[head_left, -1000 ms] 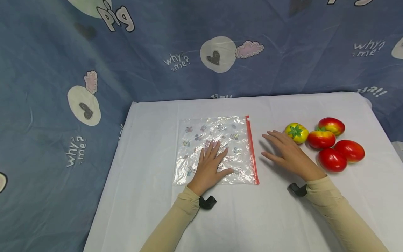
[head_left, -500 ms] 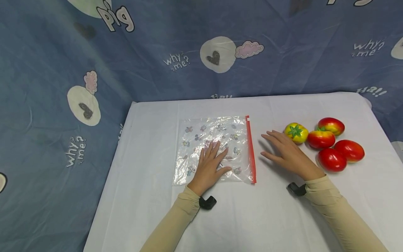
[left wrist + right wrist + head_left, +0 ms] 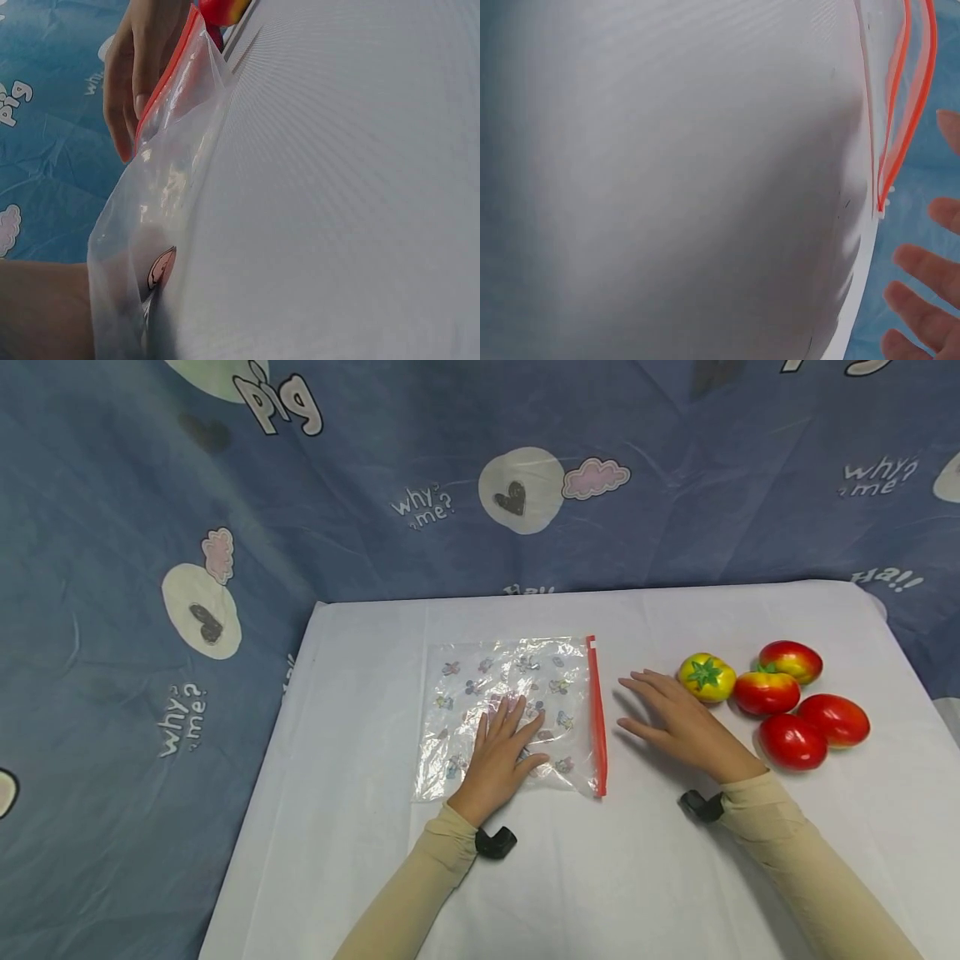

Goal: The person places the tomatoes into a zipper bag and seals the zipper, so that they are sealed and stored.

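A clear zip bag (image 3: 555, 693) printed with small colored figures lies on the white table, its red zip edge (image 3: 597, 727) facing right. My left hand (image 3: 497, 764) rests on the bag with fingers spread. In the right wrist view the red zip strips (image 3: 909, 127) stand apart, so the bag's mouth gapes. My right hand (image 3: 686, 722) hovers just right of the zip edge, fingers extended and holding nothing. Behind it sits a yellow tomato-like fruit (image 3: 707, 677) with a green star-shaped top.
Several glossy red fruits, among them a red one (image 3: 792, 742) and a red-yellow one (image 3: 790, 661), cluster on the right of the white table (image 3: 337, 735). A blue printed cloth (image 3: 360, 468) hangs behind and to the left.
The bag's red zip edge has shifted slightly left at its near end and lifted. My right hand has drifted slightly left; the left hand stays on the bag.
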Motion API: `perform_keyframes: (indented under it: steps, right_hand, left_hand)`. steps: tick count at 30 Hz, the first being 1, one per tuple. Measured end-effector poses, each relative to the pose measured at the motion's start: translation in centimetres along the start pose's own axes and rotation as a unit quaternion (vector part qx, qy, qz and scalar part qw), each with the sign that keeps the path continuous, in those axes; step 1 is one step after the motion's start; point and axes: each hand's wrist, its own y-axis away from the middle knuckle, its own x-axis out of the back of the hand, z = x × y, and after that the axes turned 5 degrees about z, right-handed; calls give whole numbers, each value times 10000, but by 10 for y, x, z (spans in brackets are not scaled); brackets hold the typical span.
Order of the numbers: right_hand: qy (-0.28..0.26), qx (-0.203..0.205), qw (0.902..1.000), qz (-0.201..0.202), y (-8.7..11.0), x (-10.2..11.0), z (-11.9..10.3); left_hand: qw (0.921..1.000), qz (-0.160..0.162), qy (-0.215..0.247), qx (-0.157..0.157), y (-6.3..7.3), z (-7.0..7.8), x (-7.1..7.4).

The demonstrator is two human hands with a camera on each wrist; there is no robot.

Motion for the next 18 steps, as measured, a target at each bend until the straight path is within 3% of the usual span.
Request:
perform_keyframes:
  steps: [18]
  right_hand:
    - [-48,-217,9985,-501,-27,-4,3]
  left_hand:
    - [10000,-41,15,27,-1,-2,-1]
